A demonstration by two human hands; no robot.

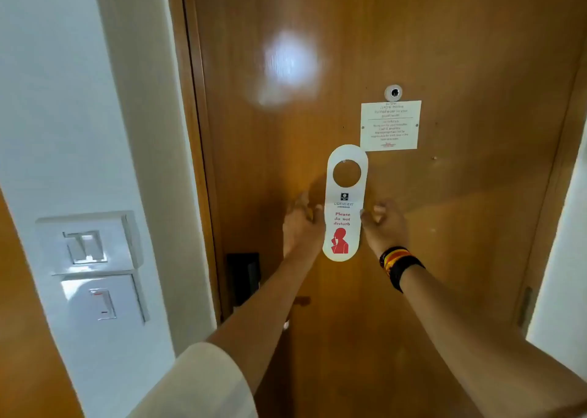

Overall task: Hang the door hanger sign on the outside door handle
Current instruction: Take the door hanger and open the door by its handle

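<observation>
A white door hanger sign (344,208) with a round hole at its top and red "Please do not disturb" lettering is held upright in front of the closed wooden door (444,52). My left hand (300,227) pinches its left edge and my right hand (382,225) pinches its right edge, at mid-height. A black lock plate (244,278) sits low on the door's left edge, and my left forearm hides most of the handle there.
A peephole (394,93) and a white printed notice (390,125) are on the door above and right of the sign. White wall switches (92,265) are mounted on the wall at the left. A white wall edge (562,274) borders the right.
</observation>
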